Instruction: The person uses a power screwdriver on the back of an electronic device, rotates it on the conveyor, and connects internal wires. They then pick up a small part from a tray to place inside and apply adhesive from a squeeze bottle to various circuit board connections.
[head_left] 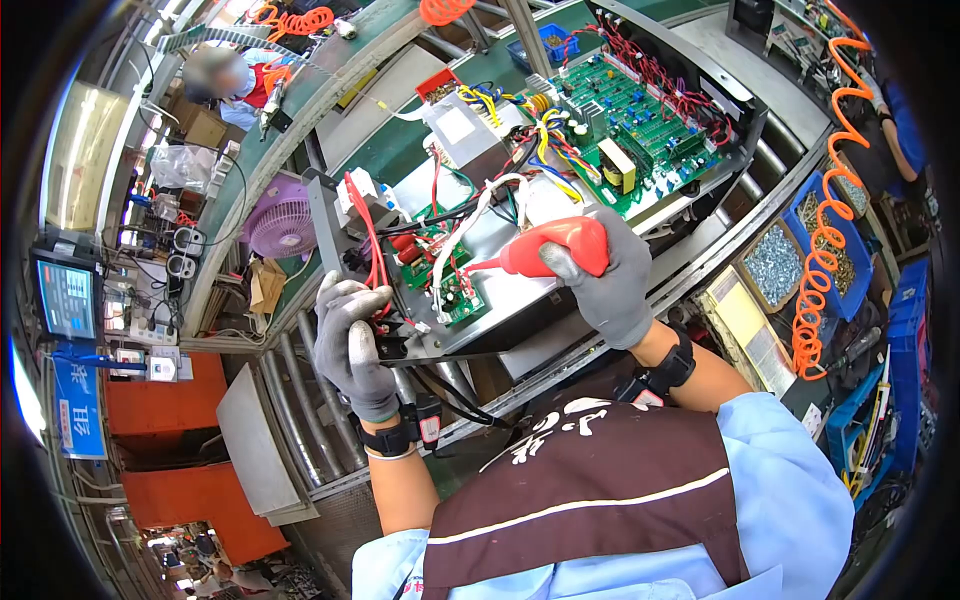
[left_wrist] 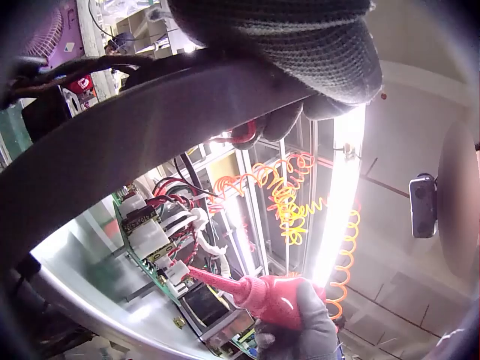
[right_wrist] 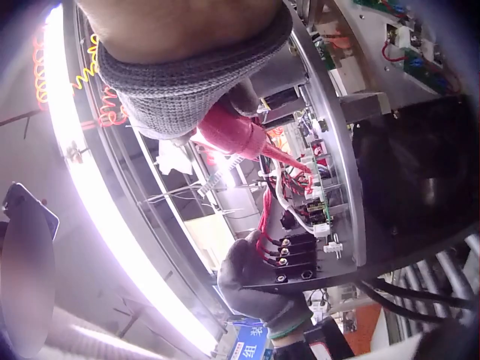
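Observation:
My right hand (head_left: 618, 288) grips a red squeeze bottle (head_left: 545, 248), its fingers curled round the body. The narrow nozzle points left and down to a small green circuit board (head_left: 462, 300); in the left wrist view the tip of the bottle (left_wrist: 274, 300) is beside a white connector (left_wrist: 177, 271). Whether it touches is unclear. My left hand (head_left: 355, 350) holds the near left edge of the black metal case (head_left: 440, 352), fingers bent over it beside red wires (head_left: 372, 240). In the right wrist view that hand (right_wrist: 259, 277) is by a black terminal block (right_wrist: 296, 259).
A large green board (head_left: 640, 130) and a metal-cased unit (head_left: 465, 135) fill the case's far part. Rollers (head_left: 300, 400) lie left. At right are screws in a tray (head_left: 772, 265), blue bins (head_left: 850, 270) and an orange coiled hose (head_left: 815, 265). Another person (head_left: 245, 85) is at upper left.

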